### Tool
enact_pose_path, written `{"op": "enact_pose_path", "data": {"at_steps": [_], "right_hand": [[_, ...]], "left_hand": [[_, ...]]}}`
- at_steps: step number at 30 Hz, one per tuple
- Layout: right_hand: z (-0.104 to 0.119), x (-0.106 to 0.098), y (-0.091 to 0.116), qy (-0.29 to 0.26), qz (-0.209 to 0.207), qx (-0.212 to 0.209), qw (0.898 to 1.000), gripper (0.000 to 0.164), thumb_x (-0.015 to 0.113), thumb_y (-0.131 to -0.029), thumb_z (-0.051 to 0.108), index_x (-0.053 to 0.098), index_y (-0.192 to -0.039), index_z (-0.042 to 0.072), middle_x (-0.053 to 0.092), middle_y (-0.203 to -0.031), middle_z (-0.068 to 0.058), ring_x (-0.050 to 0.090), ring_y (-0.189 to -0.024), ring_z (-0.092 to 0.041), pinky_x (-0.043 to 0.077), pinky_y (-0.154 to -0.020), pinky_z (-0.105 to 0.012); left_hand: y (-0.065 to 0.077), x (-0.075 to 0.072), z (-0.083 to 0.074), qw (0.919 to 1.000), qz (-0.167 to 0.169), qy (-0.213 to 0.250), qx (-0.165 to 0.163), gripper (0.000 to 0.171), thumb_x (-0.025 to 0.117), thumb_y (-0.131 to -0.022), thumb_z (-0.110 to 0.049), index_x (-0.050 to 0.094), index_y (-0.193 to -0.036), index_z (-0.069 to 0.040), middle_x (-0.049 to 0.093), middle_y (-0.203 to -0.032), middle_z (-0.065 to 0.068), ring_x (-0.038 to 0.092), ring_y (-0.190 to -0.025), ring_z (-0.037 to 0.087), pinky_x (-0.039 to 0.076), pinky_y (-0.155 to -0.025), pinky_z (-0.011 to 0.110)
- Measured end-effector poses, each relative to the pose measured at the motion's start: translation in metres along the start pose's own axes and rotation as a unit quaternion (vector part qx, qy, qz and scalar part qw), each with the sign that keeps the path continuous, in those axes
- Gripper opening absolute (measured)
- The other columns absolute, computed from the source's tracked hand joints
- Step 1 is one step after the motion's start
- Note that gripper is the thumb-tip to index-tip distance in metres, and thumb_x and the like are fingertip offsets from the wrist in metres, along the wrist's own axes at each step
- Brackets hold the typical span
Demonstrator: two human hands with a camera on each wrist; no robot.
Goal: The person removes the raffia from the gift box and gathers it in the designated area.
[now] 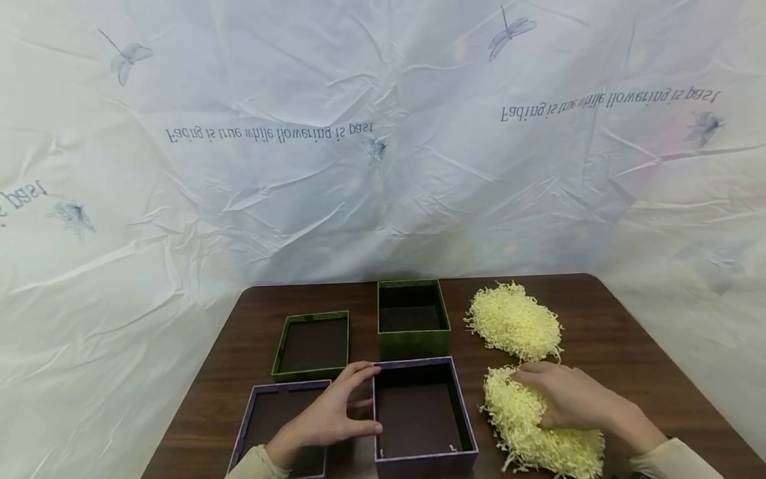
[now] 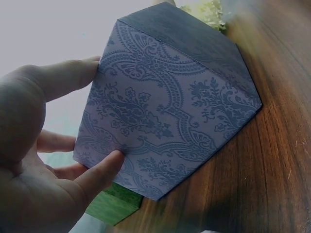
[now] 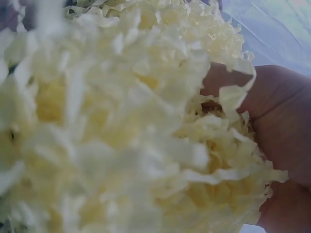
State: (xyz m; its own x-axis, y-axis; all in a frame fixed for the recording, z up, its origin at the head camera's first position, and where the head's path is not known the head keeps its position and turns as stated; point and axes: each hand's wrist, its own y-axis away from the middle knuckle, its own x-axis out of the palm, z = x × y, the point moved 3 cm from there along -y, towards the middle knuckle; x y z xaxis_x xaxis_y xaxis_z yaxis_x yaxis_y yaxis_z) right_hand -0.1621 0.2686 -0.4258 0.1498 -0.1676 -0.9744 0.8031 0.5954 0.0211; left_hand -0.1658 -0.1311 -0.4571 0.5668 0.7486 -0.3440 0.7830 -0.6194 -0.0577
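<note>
In the head view, my left hand (image 1: 331,412) holds the left wall of an open purple box (image 1: 426,464). Thumb and forefinger reach its rim, while other fingers lie against the outside. The left wrist view shows the box's patterned outer wall (image 2: 146,107) with the fingertips on it. To the right, my right hand (image 1: 577,399) grips the nearer pile of pale yellow shredded paper (image 1: 526,439), its fingertips sunk among the strands. Up close in the right wrist view, the shredded paper (image 3: 121,136) hides most of those fingers. A few paper scraps lie inside the purple box.
A green box (image 1: 414,343) stands behind the purple one. Left of it lies a shallow green lid (image 1: 311,374), with a purple lid (image 1: 248,426) in front, partly under my left forearm. A second shredded paper pile (image 1: 514,320) sits at the back right of the brown table (image 1: 604,326).
</note>
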Motion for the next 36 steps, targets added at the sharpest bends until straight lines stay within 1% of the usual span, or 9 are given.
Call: {"op": "enact_pose_path", "data": {"at_steps": [3, 5, 9, 19, 25, 30, 35, 36], "right_hand": [[0.001, 0.002, -0.001, 0.026, -0.012, -0.011, 1.000, 0.073, 0.082, -0.056, 0.017, 0.064, -0.127, 0.013, 0.062, -0.126, -0.014, 0.063, -0.105, -0.038, 0.058, -0.069, -0.051], [0.001, 0.004, -0.001, 0.040, -0.016, -0.016, 0.999, 0.071, 0.083, -0.056, 0.019, 0.065, -0.125, 0.016, 0.064, -0.124, -0.010, 0.064, -0.103, -0.036, 0.058, -0.065, -0.048], [0.000, 0.007, -0.002, 0.055, -0.018, -0.021, 0.998, 0.069, 0.084, -0.057, 0.022, 0.066, -0.123, 0.018, 0.065, -0.122, -0.006, 0.065, -0.101, -0.033, 0.058, -0.064, -0.046], [0.000, 0.014, -0.005, 0.046, -0.015, -0.029, 0.998, 0.068, 0.081, -0.054, 0.015, 0.067, -0.120, 0.017, 0.067, -0.117, -0.005, 0.067, -0.095, -0.029, 0.059, -0.062, -0.043], [0.003, 0.019, -0.007, 0.068, -0.017, -0.040, 0.997, 0.069, 0.083, -0.053, 0.014, 0.067, -0.120, 0.018, 0.066, -0.115, 0.000, 0.066, -0.096, -0.027, 0.058, -0.062, -0.042], [0.005, 0.020, -0.009, 0.074, -0.006, -0.028, 0.997, 0.070, 0.082, -0.053, 0.013, 0.067, -0.121, 0.019, 0.065, -0.117, -0.001, 0.065, -0.100, -0.029, 0.057, -0.063, -0.045], [0.005, 0.019, -0.009, 0.072, 0.007, -0.024, 0.997, 0.071, 0.083, -0.054, 0.016, 0.065, -0.123, 0.019, 0.064, -0.118, -0.003, 0.065, -0.098, -0.030, 0.057, -0.060, -0.043], [0.005, 0.018, -0.009, 0.068, 0.011, -0.020, 0.997, 0.072, 0.083, -0.055, 0.017, 0.065, -0.124, 0.019, 0.064, -0.119, -0.005, 0.064, -0.099, -0.031, 0.057, -0.062, -0.045]], "left_hand": [[0.001, 0.000, 0.000, 1.0000, 0.001, 0.001, 0.002, 0.084, 0.082, -0.081, -0.022, 0.035, -0.148, -0.003, 0.025, -0.150, 0.013, 0.030, -0.138, 0.045, 0.052, -0.096, 0.029], [0.001, 0.000, 0.000, 1.0000, 0.001, 0.002, 0.002, 0.084, 0.082, -0.081, -0.021, 0.035, -0.148, -0.003, 0.025, -0.150, 0.013, 0.030, -0.139, 0.045, 0.052, -0.097, 0.030], [0.001, 0.000, 0.000, 1.0000, 0.001, 0.002, 0.005, 0.084, 0.082, -0.080, -0.020, 0.035, -0.148, -0.002, 0.025, -0.150, 0.013, 0.030, -0.139, 0.045, 0.052, -0.097, 0.032], [-0.001, 0.000, 0.000, 0.9999, 0.003, 0.006, 0.009, 0.086, 0.082, -0.080, -0.021, 0.034, -0.149, -0.003, 0.025, -0.150, 0.014, 0.030, -0.138, 0.045, 0.051, -0.098, 0.033], [-0.002, -0.002, 0.000, 0.9999, 0.006, 0.006, 0.007, 0.085, 0.081, -0.081, -0.021, 0.034, -0.149, -0.003, 0.024, -0.151, 0.014, 0.030, -0.139, 0.045, 0.051, -0.098, 0.033], [-0.003, -0.002, 0.000, 1.0000, 0.005, 0.002, 0.007, 0.085, 0.081, -0.081, -0.022, 0.034, -0.149, -0.003, 0.024, -0.151, 0.014, 0.030, -0.139, 0.045, 0.052, -0.097, 0.031], [-0.004, -0.002, 0.001, 0.9999, 0.007, 0.002, 0.009, 0.085, 0.081, -0.081, -0.022, 0.033, -0.149, -0.004, 0.023, -0.151, 0.014, 0.030, -0.139, 0.045, 0.051, -0.097, 0.031], [-0.004, -0.002, 0.001, 0.9999, 0.008, 0.002, 0.010, 0.085, 0.081, -0.081, -0.022, 0.033, -0.149, -0.004, 0.023, -0.151, 0.014, 0.030, -0.139, 0.045, 0.051, -0.097, 0.031]]}}
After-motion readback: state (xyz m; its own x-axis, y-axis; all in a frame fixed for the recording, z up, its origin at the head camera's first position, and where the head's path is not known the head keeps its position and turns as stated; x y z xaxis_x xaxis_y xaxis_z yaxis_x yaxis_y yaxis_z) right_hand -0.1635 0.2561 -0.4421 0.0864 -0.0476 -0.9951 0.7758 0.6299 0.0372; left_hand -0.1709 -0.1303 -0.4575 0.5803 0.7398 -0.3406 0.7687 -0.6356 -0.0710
